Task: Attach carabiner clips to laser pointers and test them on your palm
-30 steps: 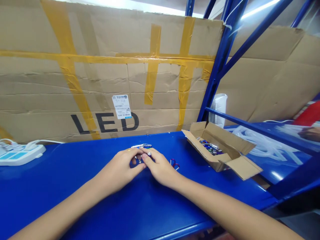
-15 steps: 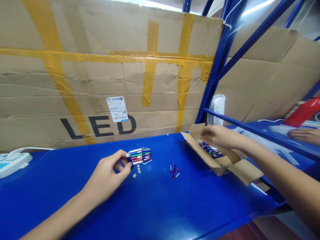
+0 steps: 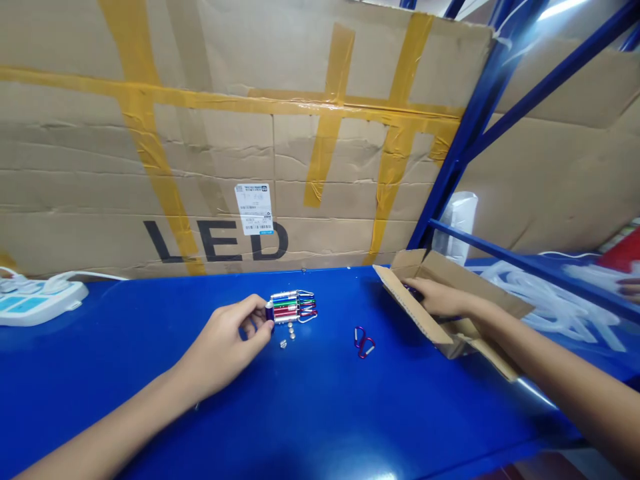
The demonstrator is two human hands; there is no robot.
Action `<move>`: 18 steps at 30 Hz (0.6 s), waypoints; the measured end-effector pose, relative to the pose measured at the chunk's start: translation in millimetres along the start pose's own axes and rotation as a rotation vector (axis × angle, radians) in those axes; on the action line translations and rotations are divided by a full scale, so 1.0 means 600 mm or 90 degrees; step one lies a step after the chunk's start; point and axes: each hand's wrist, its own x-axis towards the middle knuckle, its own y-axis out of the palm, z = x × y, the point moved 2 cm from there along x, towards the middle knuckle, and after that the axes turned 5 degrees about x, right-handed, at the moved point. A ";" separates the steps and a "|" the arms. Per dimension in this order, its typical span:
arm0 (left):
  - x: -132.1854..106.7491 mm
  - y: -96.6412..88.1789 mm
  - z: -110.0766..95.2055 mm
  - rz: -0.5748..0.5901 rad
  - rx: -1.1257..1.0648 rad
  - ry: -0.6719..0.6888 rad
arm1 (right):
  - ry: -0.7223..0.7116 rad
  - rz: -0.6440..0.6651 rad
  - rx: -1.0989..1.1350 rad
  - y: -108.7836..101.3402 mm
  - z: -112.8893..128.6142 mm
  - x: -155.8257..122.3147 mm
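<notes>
My left hand (image 3: 227, 337) rests on the blue table (image 3: 300, 407) and pinches a small dark blue cap at the end of a row of small keychain flashlights (image 3: 294, 307) in silver, green, red and blue. A few tiny silver button cells (image 3: 287, 337) lie just below that row. My right hand (image 3: 440, 298) reaches down into an open cardboard box (image 3: 415, 312); its fingertips are hidden inside, so what they touch cannot be seen. Two small carabiners (image 3: 364, 342), purple and red, lie on the table between my hands.
A large taped cardboard sheet marked LED (image 3: 215, 241) stands along the back. A white power strip (image 3: 37, 301) lies at the far left. Blue rack posts (image 3: 465, 133) rise at the right, with white tubing (image 3: 555, 303) and another person's hand (image 3: 629, 288) beyond.
My right hand left the flashlights, swung right to the box and has now dipped into it. My left hand stayed at the flashlight row, which became visible. The camera shifted slightly.
</notes>
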 end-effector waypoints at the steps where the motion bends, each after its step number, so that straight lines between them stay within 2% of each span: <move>1: 0.000 0.000 0.000 0.004 -0.003 0.000 | -0.012 -0.008 0.008 0.003 0.006 0.005; 6: -0.002 -0.002 -0.002 0.005 -0.004 0.007 | -0.151 0.011 0.043 0.009 0.062 0.051; 12: -0.003 -0.006 -0.005 -0.007 -0.026 -0.003 | -0.272 0.034 0.055 0.009 0.137 0.107; 18: 0.008 -0.006 -0.012 -0.007 -0.090 -0.049 | -0.348 0.064 0.028 0.005 0.186 0.121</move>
